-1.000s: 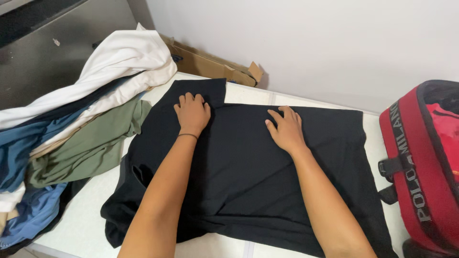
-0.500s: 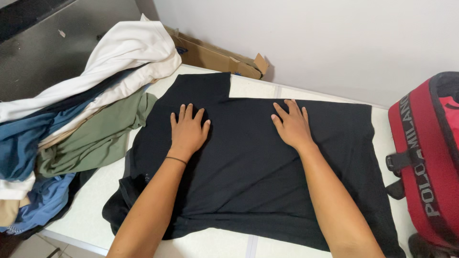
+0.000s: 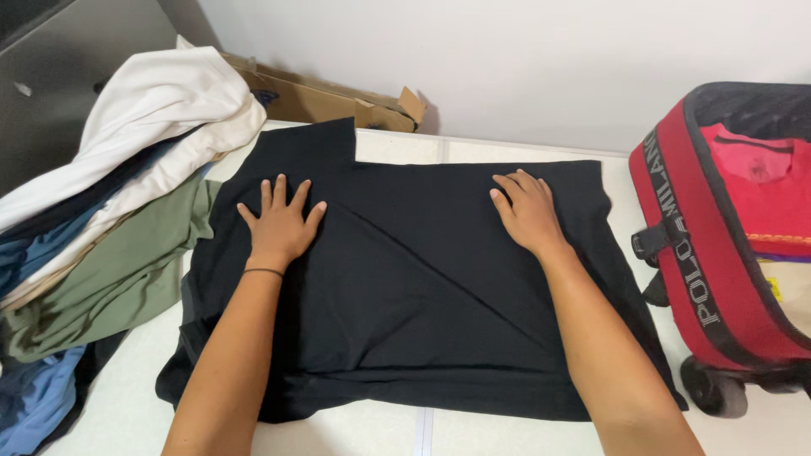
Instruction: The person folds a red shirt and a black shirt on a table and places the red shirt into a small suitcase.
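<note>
Both hands lie flat, fingers spread, on a black shirt covering the bench. The left hand and right hand rest well apart, gripping nothing. A heap of clothes lies at the left.

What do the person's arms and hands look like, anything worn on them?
Both forearms are bare, with no sleeves in view. The left hand has a thin dark band around its wrist. The right hand shows no band, watch or glove. No rings are visible on either hand.
</note>
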